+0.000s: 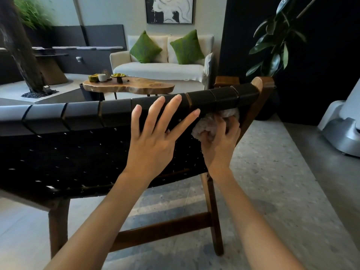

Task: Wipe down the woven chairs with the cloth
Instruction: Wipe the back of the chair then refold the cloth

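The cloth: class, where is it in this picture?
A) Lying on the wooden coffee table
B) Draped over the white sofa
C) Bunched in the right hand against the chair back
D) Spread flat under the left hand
C: the cloth is bunched in the right hand, pressed to the woven chair just under its top rail, while the left hand lies open beside it.

We note soft, diffuse indoor light: bright on the sofa [159, 69] and floor [272, 172], dim at the dark wall [321, 55] on the right. Pale sheen on the woven chair [44, 115] top rail, left end. Faint shadow beneath it. Edges bow, wide-angle. The plant [33, 14] top left is blurred; the centre is sharp.
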